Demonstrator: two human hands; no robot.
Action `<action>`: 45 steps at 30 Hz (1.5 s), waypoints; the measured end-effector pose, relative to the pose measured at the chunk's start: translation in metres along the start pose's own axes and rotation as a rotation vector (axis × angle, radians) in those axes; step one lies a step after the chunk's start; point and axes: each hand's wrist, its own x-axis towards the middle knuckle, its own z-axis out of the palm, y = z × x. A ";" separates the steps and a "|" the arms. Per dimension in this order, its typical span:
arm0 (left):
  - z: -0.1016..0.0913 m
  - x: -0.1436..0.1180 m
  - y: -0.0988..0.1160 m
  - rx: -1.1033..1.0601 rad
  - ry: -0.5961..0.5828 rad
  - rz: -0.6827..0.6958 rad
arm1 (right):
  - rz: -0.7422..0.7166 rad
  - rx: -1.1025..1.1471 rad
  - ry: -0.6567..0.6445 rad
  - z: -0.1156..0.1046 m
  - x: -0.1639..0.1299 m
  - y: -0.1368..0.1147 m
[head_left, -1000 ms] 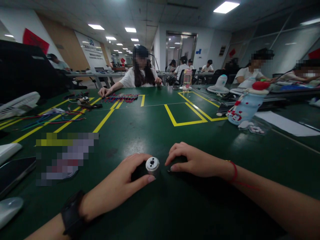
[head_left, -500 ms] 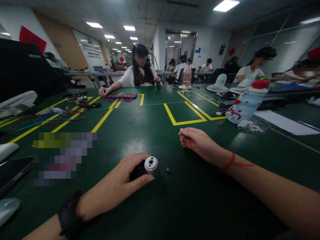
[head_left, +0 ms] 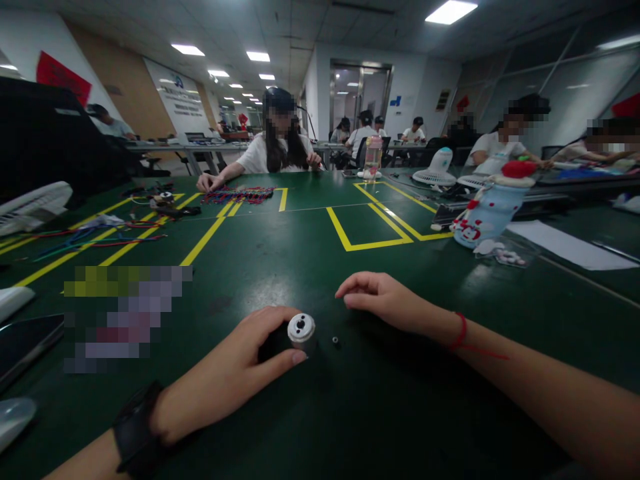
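While the left hand (head_left: 235,373) clamps thumb and forefinger round a small metal cylinder (head_left: 301,331) standing upright on the green table (head_left: 310,267), the right hand (head_left: 385,303) hovers just beyond it, fingers loosely curled and holding nothing that I can see. Between the two, just right of the cylinder, lies a tiny dark ring (head_left: 335,341), apart from both hands. The cylinder looks rigid, compact and fairly dense for its size, with a smooth side that could slip, so a pinch across its round wall suits it better than a grip on its pale, holed top. The ring is likely light and easy to flick away; fingertips pressed at its edges would serve best. A snowman-shaped bottle (head_left: 487,210) stands well apart.
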 end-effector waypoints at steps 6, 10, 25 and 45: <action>0.000 0.001 0.003 -0.014 0.008 0.021 | -0.268 -0.507 -0.181 0.006 -0.012 -0.010; 0.000 0.001 0.002 -0.017 0.016 0.023 | -0.341 -0.593 -0.179 0.009 -0.011 -0.007; 0.005 0.004 -0.002 -0.023 0.032 0.078 | -0.446 -0.432 0.156 0.052 -0.008 -0.041; 0.003 0.001 0.001 -0.010 0.049 0.036 | -0.163 -0.025 0.151 0.025 -0.007 -0.021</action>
